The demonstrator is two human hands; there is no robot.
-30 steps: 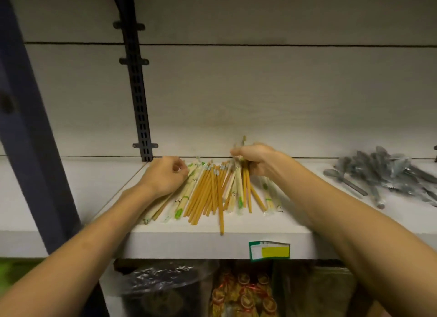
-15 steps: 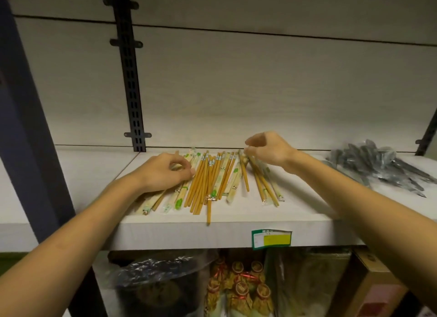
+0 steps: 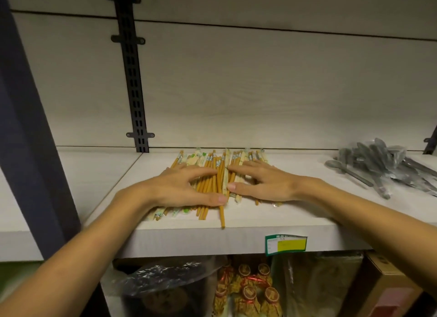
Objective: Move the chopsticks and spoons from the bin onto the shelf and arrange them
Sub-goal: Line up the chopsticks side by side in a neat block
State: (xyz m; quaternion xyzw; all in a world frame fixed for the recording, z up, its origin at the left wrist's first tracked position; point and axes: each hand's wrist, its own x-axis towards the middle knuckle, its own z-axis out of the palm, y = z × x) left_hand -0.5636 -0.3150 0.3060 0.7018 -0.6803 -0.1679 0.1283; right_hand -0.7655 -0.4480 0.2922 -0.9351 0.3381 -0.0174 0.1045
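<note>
A pile of orange and paper-wrapped chopsticks (image 3: 216,175) lies on the white shelf (image 3: 179,236), pointing front to back. My left hand (image 3: 179,186) rests flat on the pile's left half, fingers spread, thumb at the front. My right hand (image 3: 262,182) lies flat on the right half, fingertips almost meeting the left hand's. Neither hand grips any stick. One orange chopstick (image 3: 222,216) juts out toward the shelf's front edge. A heap of plastic-wrapped grey spoons (image 3: 383,165) sits on the same shelf at the far right. The bin is not in view.
A black slotted bracket rail (image 3: 132,80) runs up the back wall left of the pile. A dark post (image 3: 28,127) stands at the left. A green-yellow price tag (image 3: 286,244) is on the shelf edge. Bagged goods (image 3: 248,290) and a box (image 3: 387,290) sit below.
Both hands have come down flat onto the chopsticks and closed toward each other; the fanned-out sticks are now gathered into a tighter, more parallel pile.
</note>
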